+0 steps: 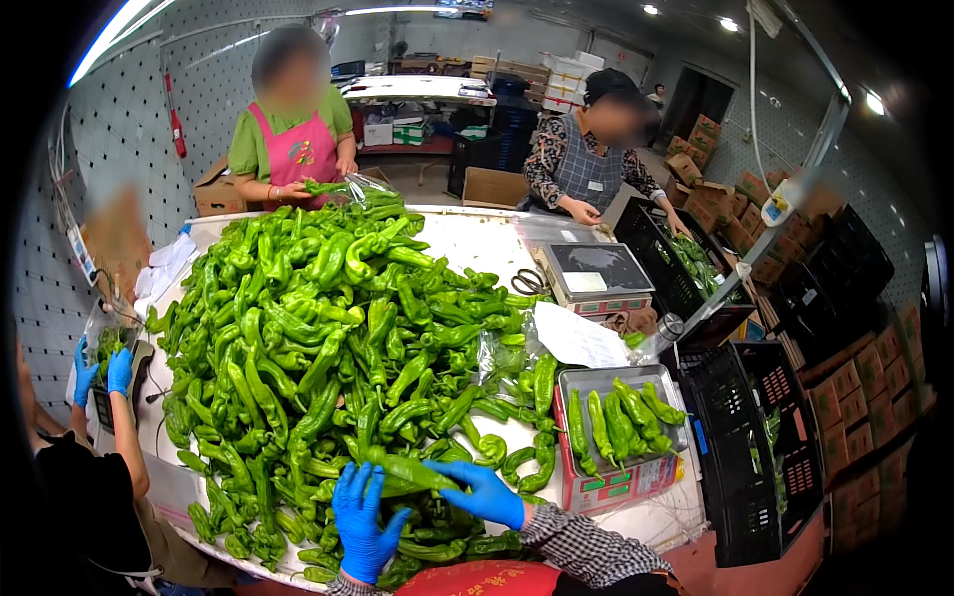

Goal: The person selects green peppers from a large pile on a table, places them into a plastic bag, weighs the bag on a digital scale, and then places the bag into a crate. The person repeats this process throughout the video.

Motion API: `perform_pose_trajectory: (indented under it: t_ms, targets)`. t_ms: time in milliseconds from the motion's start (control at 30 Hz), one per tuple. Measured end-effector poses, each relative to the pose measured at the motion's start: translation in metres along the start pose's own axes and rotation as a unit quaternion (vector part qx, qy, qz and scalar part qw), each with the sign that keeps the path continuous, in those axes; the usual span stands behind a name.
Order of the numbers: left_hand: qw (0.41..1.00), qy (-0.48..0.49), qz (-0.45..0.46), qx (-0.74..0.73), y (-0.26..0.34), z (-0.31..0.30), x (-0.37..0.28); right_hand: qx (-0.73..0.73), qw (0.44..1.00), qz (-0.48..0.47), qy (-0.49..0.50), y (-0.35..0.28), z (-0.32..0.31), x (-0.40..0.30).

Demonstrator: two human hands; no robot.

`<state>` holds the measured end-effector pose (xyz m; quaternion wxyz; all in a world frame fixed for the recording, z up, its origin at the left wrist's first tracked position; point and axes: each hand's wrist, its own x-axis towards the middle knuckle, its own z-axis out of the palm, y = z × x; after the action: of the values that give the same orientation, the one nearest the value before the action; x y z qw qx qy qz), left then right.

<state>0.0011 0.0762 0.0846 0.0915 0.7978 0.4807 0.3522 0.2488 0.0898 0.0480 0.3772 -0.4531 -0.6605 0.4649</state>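
Observation:
A large heap of long green peppers [298, 350] covers much of the white table [462, 238]. At the near edge of the heap, my right hand [484, 492], in a blue glove, holds one end of a long green pepper [410, 469]. My left hand [365, 514], also blue-gloved, has its fingers spread over the peppers, close to that pepper's other end; whether it touches it I cannot tell. To the right, several green peppers lie side by side on the metal pan of a red-sided digital scale [581, 477]. Clear plastic bags [499, 357] lie between heap and scale.
A second scale [596, 276], scissors [528, 281] and a written paper sheet [577, 335] lie beyond. Black crates [719, 447] stand right of the table. Two co-workers stand across it, one holding peppers and a bag; another person in blue gloves works at the left beside a scale.

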Motion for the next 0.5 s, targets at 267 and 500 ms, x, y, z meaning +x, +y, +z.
perform_pose_trajectory:
  t_ms: [267, 500]
  targets:
    - [0.950, -0.192, -0.074, -0.235, 0.004, 0.036, -0.022, 0.165, 0.985, 0.049, -0.007, -0.009, 0.001, -0.034]
    - [0.878, -0.179, -0.210, -0.391, 0.016, 0.048, -0.031, 0.183, 0.975, 0.130, -0.004, -0.016, 0.003, -0.034]
